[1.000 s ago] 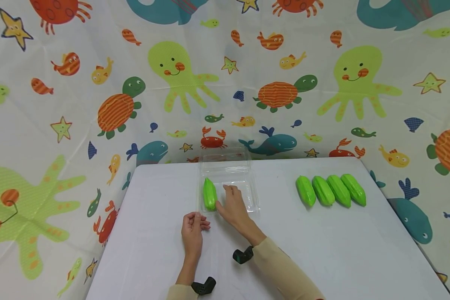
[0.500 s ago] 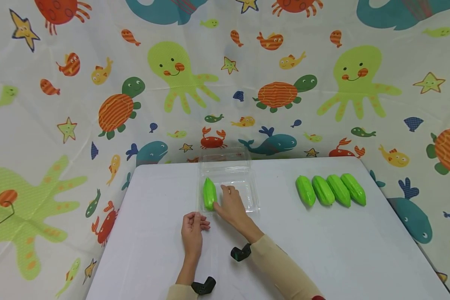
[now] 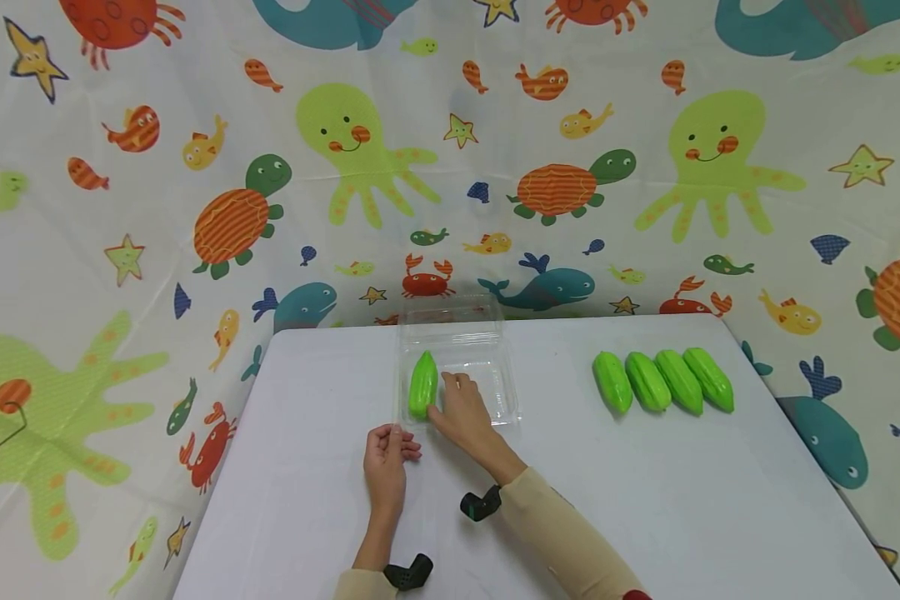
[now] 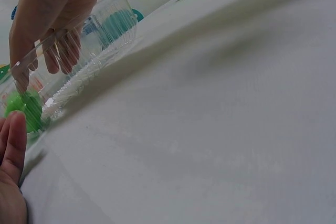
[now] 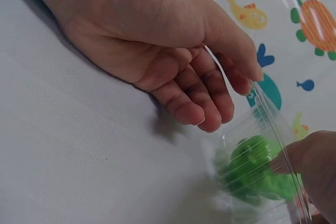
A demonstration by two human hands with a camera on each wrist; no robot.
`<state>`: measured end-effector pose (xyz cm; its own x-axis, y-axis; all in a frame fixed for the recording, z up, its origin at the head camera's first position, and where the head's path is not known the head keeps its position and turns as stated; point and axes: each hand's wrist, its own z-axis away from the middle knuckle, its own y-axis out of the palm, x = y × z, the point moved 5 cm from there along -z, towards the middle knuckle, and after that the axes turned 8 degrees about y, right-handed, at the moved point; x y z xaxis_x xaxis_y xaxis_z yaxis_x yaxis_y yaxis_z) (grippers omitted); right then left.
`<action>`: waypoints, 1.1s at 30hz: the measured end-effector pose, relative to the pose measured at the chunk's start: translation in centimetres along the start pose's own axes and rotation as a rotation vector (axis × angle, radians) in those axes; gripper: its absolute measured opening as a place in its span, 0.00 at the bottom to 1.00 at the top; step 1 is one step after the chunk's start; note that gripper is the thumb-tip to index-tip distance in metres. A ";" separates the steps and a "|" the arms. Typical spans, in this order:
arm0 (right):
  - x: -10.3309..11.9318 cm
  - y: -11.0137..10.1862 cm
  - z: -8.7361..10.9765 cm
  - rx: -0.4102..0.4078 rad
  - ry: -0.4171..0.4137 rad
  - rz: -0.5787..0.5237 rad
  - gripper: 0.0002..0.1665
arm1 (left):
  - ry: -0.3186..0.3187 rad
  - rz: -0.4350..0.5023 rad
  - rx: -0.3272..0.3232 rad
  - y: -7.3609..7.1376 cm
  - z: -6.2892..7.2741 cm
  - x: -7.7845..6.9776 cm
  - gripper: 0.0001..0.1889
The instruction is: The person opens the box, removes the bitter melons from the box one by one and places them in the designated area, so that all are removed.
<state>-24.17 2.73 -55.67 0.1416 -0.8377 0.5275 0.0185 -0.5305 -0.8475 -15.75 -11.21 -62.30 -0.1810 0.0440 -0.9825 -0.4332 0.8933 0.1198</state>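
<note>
A green star fruit (image 3: 423,385) lies lengthwise along the left side of an open clear plastic container (image 3: 504,383). My right hand (image 3: 463,417) reaches into the container, its thumb touching the near end of the star fruit. In the left wrist view the other fingers of the right hand (image 4: 58,9) stand apart from the fruit. My left hand (image 3: 386,462) is at the container's near left corner. The right wrist view has the thumb and index finger of the left hand (image 5: 157,40) pinching the container's rim (image 5: 273,124).
Several more green star fruits (image 3: 648,382) lie in a slanted row at the right of the white table (image 3: 645,500). The container's lid (image 3: 450,310) stands raised at the table's back edge, before a printed cloth (image 3: 420,192).
The star fruit in the container has shifted slightly to the right and away from me. My right hand has moved a little left. The left hand has stayed in place.
</note>
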 end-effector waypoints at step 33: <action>2.4 1.5 -0.4 0.064 0.003 0.038 0.37 | 0.015 0.013 0.000 0.0 -0.1 0.3 0.17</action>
<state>-24.22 -0.10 -55.65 0.1405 -0.8573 0.4952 0.0764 -0.4893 -0.8688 -15.90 -11.20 -62.57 -0.2002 0.0492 -0.9785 -0.4309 0.8925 0.1331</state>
